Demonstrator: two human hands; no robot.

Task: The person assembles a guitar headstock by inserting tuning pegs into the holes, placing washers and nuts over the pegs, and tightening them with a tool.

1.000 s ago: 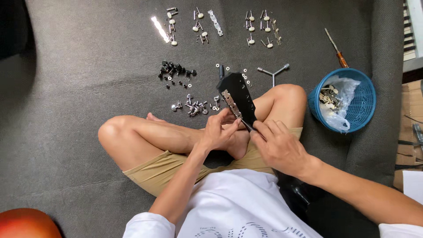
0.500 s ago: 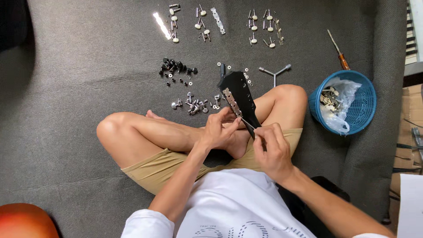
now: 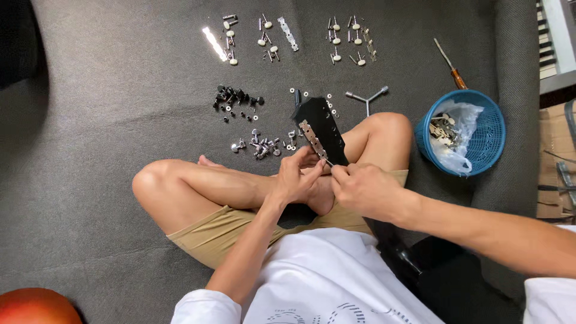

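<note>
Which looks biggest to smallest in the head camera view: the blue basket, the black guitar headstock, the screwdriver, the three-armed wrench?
1. Blue basket, clearly largest.
2. Black guitar headstock, held between the left hand and right hand, its lower end hidden.
3. Screwdriver and three-armed wrench look about alike; too close to rank.

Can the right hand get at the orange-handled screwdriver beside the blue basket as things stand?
Probably yes, once freed: the right hand is busy at the black headstock, and the screwdriver lies uncovered beyond the raised knee and the blue basket.

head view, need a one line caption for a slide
Seated cross-legged, both hands work at a metal tuner strip on a black guitar headstock, hardware laid out on grey carpet.
</note>
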